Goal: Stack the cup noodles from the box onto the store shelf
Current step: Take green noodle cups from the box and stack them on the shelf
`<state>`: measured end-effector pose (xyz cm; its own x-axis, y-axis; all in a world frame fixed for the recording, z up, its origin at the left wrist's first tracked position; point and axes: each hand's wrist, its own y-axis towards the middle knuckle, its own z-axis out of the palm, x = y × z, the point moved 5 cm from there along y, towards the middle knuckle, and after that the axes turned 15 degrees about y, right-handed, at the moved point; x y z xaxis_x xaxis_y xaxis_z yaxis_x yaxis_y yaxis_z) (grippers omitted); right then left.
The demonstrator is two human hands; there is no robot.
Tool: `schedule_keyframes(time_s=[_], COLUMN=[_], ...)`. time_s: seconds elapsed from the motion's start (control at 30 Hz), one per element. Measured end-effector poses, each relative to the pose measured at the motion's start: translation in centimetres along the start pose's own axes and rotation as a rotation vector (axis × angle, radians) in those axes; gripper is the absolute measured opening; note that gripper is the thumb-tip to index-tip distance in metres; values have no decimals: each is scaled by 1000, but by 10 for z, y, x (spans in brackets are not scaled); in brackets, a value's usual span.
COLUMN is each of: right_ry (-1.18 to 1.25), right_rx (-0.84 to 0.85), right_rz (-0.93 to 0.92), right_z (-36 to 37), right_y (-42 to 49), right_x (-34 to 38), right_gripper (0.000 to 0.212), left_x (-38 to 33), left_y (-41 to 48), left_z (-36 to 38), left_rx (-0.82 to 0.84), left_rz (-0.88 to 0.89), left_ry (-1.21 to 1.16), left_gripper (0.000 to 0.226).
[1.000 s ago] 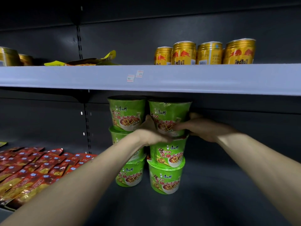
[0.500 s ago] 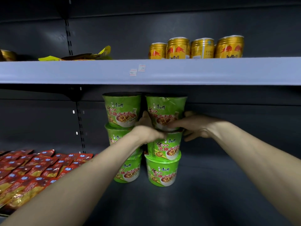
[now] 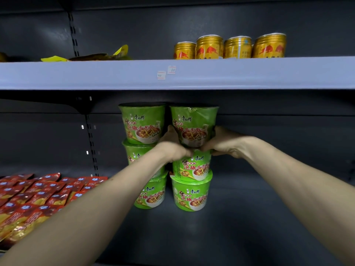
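Cup (image 3: 194, 125) sat atop a stack (image 3: 192, 192), just under the upper shelf (image 3: 249, 73). Left hand (image 3: 173, 149) and right hand (image 3: 223, 144) clasped its base from opposite sides, probably to seat it squarely.

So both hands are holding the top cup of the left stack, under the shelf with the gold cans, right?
Not quite. The head view shows the left hand and right hand holding the top cup of the right stack, not the left stack. It does sit under the shelf with the gold cans.
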<state>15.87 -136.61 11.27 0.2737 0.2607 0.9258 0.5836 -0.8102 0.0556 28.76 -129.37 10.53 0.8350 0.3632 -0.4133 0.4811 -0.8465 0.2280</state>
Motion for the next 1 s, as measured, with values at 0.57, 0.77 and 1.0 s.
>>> schedule_keyframes(time_s=[0.57, 0.77, 1.0], right_ry=[-81, -84, -145], right_rx=[-125, -134, -209], right_rz=[-39, -47, 27], right_z=[6, 6, -17], right_y=[-21, -30, -63], right_x=[25, 23, 2], right_gripper=[55, 57, 62], left_x=[-7, 4, 26], left_y=[1, -10, -46], left_z=[6, 3, 20], left_rx=[-22, -148, -309], left_rz=[-56, -54, -118], left_ry=[3, -54, -284], left_gripper=[102, 101, 47])
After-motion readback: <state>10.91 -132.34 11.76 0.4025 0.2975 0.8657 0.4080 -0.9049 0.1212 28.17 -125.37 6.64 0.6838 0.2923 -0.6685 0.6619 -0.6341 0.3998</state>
